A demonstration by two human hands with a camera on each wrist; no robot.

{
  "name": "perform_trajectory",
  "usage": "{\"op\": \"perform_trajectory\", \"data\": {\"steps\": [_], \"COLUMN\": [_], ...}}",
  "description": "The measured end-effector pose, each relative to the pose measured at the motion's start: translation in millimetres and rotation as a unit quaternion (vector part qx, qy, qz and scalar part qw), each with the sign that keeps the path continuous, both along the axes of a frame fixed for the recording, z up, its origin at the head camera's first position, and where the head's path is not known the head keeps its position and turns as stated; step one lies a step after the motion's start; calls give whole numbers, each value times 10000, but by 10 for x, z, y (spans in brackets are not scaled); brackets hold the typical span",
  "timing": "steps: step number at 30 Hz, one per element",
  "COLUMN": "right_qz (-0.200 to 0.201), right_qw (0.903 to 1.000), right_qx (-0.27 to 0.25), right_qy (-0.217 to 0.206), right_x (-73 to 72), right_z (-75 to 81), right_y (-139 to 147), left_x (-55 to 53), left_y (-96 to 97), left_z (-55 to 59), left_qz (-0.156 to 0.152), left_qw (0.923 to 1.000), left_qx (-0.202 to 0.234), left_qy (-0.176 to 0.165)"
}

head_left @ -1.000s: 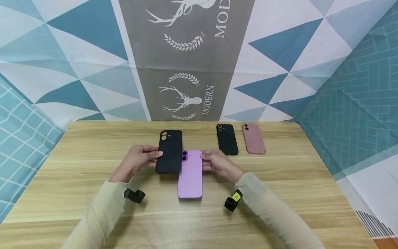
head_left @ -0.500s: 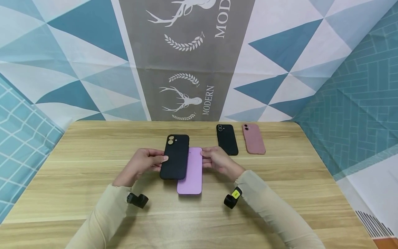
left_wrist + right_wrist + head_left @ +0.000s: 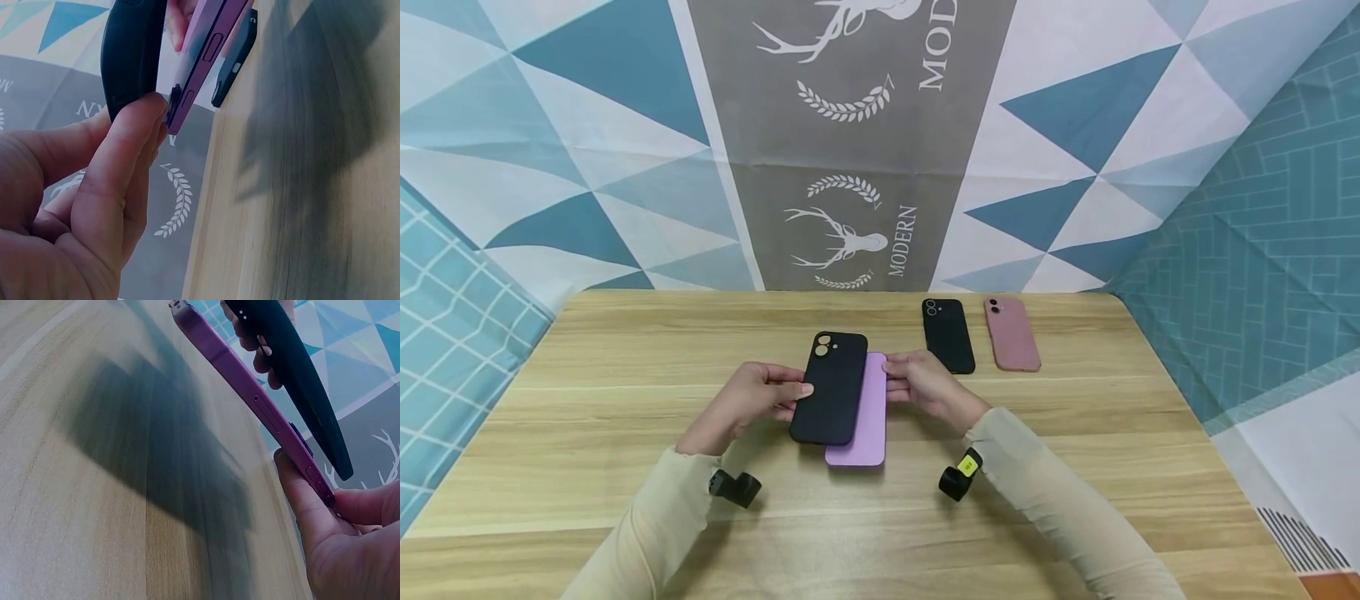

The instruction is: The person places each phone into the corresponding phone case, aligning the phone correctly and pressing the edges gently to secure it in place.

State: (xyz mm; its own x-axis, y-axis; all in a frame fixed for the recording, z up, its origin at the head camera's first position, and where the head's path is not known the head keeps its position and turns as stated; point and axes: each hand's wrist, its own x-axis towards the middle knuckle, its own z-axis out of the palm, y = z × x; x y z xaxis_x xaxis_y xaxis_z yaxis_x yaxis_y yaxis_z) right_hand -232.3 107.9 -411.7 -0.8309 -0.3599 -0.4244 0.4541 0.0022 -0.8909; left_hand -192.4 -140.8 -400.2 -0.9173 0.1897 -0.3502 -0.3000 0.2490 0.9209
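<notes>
My left hand [image 3: 758,398] pinches the left edge of a black phone case [image 3: 829,390], thumb on its back and fingers beneath. The case has round camera cutouts at its upper left. Partly under it is a purple phone [image 3: 871,429], its camera end covered in the head view. At the phone's upper right edge, my right hand [image 3: 927,387] pinches it between thumb and fingers. In the right wrist view the phone [image 3: 250,394] is raised above the table, its camera bump facing the case [image 3: 306,394], with a narrow gap between them.
On the wooden table [image 3: 625,483] a black phone or cased phone [image 3: 949,337] lies toward the back right. Beside it is a pink one [image 3: 1012,335]. A patterned cloth backdrop [image 3: 850,150] rises behind the table's far edge.
My left hand has carried the black case right and slightly toward me, so it now overlaps the purple phone and hides its cameras. The phone has shifted slightly away from me.
</notes>
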Motion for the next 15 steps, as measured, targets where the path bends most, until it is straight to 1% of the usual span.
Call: {"op": "perform_trajectory", "data": {"steps": [4,7,15], "right_qz": [-44,-87,-94], "right_qw": [10000,9999,9999], "right_qx": [-50,-98,-96], "right_qy": [-16,10,24], "right_x": [-2,-5,-9], "right_z": [6,14,15], "right_y": [5,12,4], "left_x": [6,10,39], "left_y": [12,21,48], "left_z": [-4,-10,-37], "left_qz": [-46,-138,-191], "left_qw": [10000,9999,9998], "left_qx": [29,54,13], "left_qy": [-29,-40,-92]}}
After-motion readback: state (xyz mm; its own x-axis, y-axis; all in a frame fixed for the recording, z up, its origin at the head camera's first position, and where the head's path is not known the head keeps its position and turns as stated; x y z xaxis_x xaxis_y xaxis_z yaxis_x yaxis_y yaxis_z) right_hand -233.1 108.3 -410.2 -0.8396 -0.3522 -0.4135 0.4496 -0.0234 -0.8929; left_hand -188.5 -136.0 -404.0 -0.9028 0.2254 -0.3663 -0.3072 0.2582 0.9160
